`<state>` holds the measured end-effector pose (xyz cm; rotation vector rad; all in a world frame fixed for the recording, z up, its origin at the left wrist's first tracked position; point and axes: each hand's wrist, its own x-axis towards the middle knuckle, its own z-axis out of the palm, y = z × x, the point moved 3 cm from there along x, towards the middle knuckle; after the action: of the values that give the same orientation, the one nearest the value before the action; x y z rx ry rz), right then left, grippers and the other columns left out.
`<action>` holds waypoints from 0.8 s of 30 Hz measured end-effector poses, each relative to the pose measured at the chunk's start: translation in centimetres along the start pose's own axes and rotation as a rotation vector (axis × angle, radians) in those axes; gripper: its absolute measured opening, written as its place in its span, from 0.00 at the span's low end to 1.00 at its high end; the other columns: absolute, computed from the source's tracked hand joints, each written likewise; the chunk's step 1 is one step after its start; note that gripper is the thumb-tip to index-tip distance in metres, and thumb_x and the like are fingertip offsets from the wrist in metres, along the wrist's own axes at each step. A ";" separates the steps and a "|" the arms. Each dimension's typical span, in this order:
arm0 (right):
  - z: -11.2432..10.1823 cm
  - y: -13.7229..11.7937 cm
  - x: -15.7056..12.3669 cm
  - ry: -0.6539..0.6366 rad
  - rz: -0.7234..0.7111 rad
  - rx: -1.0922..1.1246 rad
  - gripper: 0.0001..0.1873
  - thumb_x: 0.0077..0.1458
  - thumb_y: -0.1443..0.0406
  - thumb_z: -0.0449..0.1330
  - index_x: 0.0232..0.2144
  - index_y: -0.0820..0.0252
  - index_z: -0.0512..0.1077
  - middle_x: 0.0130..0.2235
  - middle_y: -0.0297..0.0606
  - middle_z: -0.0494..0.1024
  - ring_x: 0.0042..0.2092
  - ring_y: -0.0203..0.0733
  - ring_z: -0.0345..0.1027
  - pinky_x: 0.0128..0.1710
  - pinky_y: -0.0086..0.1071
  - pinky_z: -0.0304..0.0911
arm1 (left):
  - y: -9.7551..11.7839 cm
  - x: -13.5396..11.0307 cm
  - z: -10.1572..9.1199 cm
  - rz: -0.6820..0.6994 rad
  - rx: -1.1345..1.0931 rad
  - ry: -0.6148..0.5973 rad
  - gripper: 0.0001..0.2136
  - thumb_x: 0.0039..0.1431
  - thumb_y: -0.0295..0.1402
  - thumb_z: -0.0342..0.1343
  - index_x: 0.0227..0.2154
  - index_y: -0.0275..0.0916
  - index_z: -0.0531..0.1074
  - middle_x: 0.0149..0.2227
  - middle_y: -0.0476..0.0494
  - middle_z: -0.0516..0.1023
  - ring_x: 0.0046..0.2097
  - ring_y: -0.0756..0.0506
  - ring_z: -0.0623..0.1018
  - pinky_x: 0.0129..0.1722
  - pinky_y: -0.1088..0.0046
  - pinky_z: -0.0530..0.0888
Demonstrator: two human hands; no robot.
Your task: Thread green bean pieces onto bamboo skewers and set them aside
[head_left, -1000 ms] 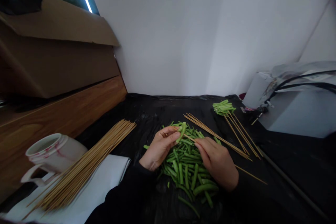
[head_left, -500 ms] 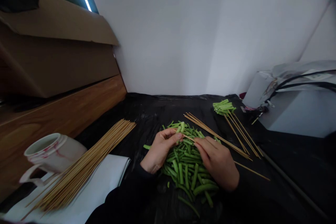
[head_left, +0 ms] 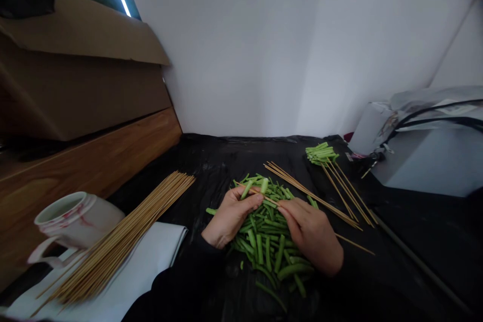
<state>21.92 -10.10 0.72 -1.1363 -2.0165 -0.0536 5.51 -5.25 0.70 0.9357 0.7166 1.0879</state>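
Observation:
My left hand (head_left: pixel 231 215) is closed, pinching cut green bean pieces (head_left: pixel 264 185) that stick up beside its thumb and fingertips. A thin bamboo skewer (head_left: pixel 355 244) runs through my closed right hand (head_left: pixel 314 231) and across to the bean pieces. Its pointed end shows past them on the left, and its tail sticks out to the right behind the right hand. Under both hands lies a loose pile of cut green beans (head_left: pixel 267 249). How the skewer passes through each piece is partly covered by the left fingers.
On the left, a thick bundle of bamboo skewers (head_left: pixel 128 236) lies on white folded paper (head_left: pixel 162 246) beside a mug (head_left: pixel 75 221). Several loose skewers (head_left: pixel 313 196) and a skewered bean bunch (head_left: pixel 321 153) lie to the right on black plastic sheeting (head_left: pixel 226 151). A cardboard box (head_left: pixel 94 90) stands left.
The skewer has slid leftward through the bean pieces: its tip now shows on the left and its tail is shorter on the right. The bean pieces have spread slightly apart.

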 end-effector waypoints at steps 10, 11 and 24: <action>0.1 -0.2 0.0 -0.018 -0.006 0.035 0.12 0.65 0.68 0.48 0.33 0.58 0.70 0.34 0.38 0.76 0.37 0.38 0.70 0.40 0.32 0.64 | 0.0 -0.1 -0.1 0.024 0.144 0.044 0.11 0.40 0.32 0.71 0.26 0.34 0.75 0.22 0.51 0.72 0.24 0.54 0.68 0.27 0.77 0.64; 0.1 -0.1 0.0 -0.027 -0.003 0.043 0.13 0.65 0.68 0.47 0.33 0.58 0.70 0.34 0.38 0.75 0.37 0.38 0.70 0.40 0.32 0.64 | 0.1 -0.1 0.0 0.044 0.173 0.046 0.12 0.40 0.32 0.71 0.26 0.34 0.75 0.22 0.50 0.73 0.24 0.54 0.69 0.28 0.77 0.64; 0.2 0.7 -0.1 0.001 -0.001 0.000 0.11 0.65 0.67 0.48 0.36 0.57 0.70 0.35 0.38 0.76 0.37 0.39 0.71 0.40 0.34 0.64 | 0.0 0.3 -0.3 0.001 -0.015 0.088 0.16 0.47 0.41 0.67 0.33 0.33 0.80 0.31 0.40 0.81 0.33 0.48 0.78 0.39 0.71 0.74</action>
<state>22.32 -9.62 0.27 -1.1353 -2.0161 -0.0538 5.31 -4.87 0.58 0.8797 0.7794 1.1398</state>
